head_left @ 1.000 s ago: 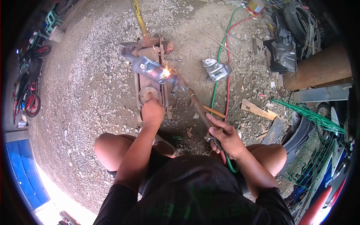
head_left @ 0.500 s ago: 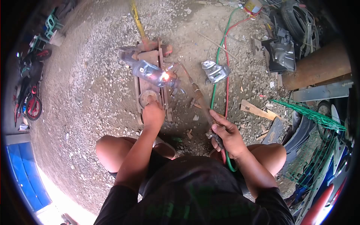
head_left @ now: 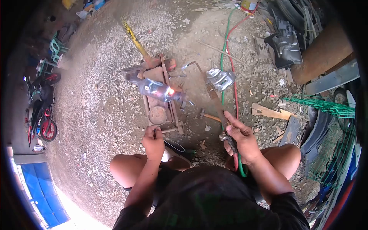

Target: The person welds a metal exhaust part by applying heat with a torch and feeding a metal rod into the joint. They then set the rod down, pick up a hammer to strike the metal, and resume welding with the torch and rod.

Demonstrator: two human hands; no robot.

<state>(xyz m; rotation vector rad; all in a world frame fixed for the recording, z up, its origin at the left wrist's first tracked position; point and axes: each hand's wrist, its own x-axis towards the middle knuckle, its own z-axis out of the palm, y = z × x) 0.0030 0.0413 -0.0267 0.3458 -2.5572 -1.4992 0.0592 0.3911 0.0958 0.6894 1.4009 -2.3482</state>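
Observation:
My right hand (head_left: 243, 140) is wrapped round the handle of a gas torch (head_left: 215, 97), whose bent tip shows a small flame. The torch tip is to the right of a glowing spot on a shiny metal part (head_left: 155, 90). That part lies across a rusty floor jack (head_left: 156, 71) with a yellow handle. My left hand (head_left: 153, 143) pinches a thin wire (head_left: 174, 145) just below the jack's round plate (head_left: 157, 115). Another silvery metal piece (head_left: 221, 79) lies on the gravel beside the torch.
Green and red hoses (head_left: 236, 103) run across the gravel. A hammer (head_left: 211, 115) and a wood strip (head_left: 270, 111) lie on the ground. At right are a large rusty pipe (head_left: 322, 53) and green wire mesh (head_left: 322, 105). A motorcycle (head_left: 46, 111) stands at left.
The torch tip has moved up and right, off the glowing spot. My left hand has drawn back from the jack's round plate, and a wire now shows in it. The view has shifted slightly.

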